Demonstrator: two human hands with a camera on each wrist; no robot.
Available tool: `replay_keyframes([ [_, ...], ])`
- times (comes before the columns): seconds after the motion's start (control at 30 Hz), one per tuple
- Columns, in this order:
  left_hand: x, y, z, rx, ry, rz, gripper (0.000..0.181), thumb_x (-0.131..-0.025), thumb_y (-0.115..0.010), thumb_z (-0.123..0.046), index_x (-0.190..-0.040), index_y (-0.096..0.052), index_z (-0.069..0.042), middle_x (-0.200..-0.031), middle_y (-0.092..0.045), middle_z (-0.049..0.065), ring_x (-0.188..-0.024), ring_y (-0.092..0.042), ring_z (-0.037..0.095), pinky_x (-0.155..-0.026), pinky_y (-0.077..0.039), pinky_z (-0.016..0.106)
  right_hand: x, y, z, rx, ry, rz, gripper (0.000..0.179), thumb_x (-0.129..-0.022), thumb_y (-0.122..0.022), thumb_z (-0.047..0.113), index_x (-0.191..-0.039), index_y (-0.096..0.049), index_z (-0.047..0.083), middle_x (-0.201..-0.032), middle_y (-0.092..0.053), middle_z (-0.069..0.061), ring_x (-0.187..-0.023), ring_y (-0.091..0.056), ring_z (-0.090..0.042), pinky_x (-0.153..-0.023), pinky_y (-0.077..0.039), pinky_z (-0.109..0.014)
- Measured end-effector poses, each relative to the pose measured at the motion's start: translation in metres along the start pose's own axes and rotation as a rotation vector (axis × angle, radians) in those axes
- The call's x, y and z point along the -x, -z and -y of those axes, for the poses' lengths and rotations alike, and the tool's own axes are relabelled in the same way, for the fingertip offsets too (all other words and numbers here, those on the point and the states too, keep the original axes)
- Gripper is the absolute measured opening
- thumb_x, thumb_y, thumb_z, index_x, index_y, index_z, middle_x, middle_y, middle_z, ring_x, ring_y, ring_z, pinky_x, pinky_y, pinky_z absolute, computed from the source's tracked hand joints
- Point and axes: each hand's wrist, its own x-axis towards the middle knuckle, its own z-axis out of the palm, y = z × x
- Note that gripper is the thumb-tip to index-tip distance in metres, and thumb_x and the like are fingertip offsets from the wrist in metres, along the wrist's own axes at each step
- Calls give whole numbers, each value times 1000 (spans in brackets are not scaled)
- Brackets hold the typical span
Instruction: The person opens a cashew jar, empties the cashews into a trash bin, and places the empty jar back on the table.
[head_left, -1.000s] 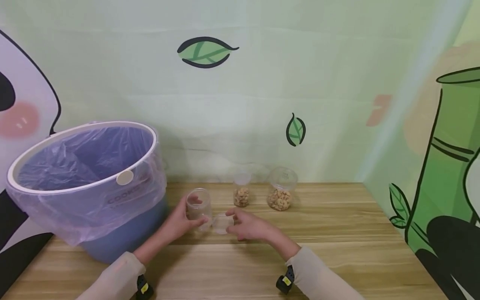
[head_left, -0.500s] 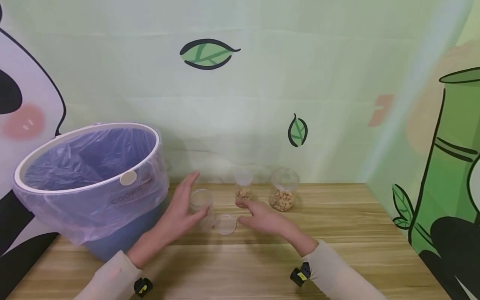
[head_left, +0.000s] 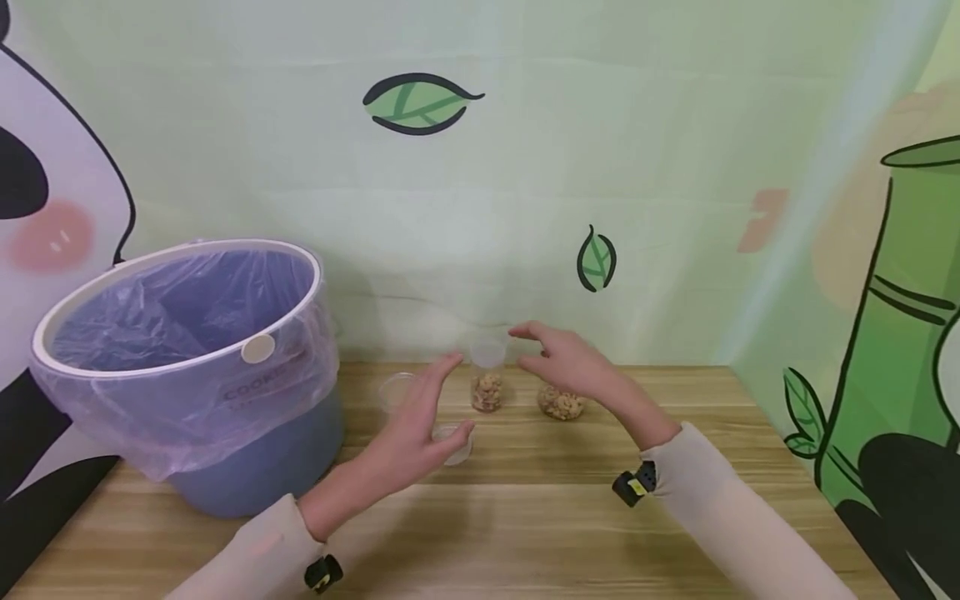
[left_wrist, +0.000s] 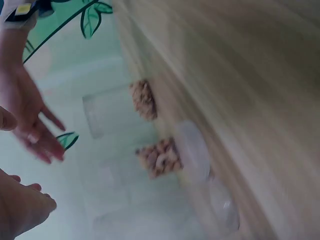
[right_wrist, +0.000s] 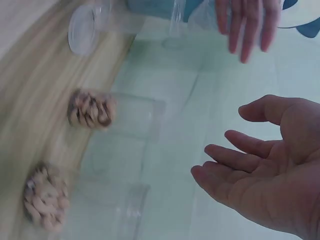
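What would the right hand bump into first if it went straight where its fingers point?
Probably the narrow clear cashew jar: in the head view, the right hand points left toward its upper part. Depth is hard to judge, though, so the hand might miss the jar.

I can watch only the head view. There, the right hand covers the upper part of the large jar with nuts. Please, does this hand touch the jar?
Observer: No. The left wrist view shows a gap between the right hand and the large jar.
Operator: Thank you. Until what height do the nuts reach inside it?
Observer: In the right wrist view they fill only the bottom part; above them the jar is see-through.
Operator: And the third jar, behind the left hand, does it hold something?
Observer: In the right wrist view, its visible part shows no nuts; the picture's top edge cuts off the rest.
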Motion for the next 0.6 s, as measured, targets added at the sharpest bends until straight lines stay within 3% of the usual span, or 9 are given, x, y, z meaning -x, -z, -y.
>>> replay_keyframes([
  [0.13,-10,-19,1,74,125,20,84,-93,-74,-15,-158,-23,-5,-159,-33,20,-146,-33,35,-114,-34,57,-12,11,3,39,12,27,46,-102,-57,18,-146,-50,3,-150,-50,-19,-138,-48,-37,-109,-42,-52],
  [0.2,-18,-30,3,143,205,6,86,-92,-75,-15,-159,-21,-3,-160,-31,22,-147,-32,37,-114,-34,58,-20,14,4,54,27,44,45,-102,-57,16,-144,-52,2,-150,-51,-19,-137,-49,-39,-109,-43,-52],
  [0.4,-38,-64,20,330,440,-126,97,-91,-78,-19,-160,-12,-5,-162,-17,25,-150,-16,42,-114,-30,62,-48,8,-1,73,60,122,44,-102,-55,16,-143,-53,0,-147,-53,-19,-131,-54,-39,-106,-46,-48],
  [0.6,-53,-86,43,422,560,-228,108,-87,-83,-21,-161,-7,-4,-165,-9,26,-152,-10,43,-117,-24,61,-68,-4,-6,119,44,177,44,-103,-55,18,-143,-52,0,-146,-53,-22,-136,-49,-37,-109,-43,-47],
])
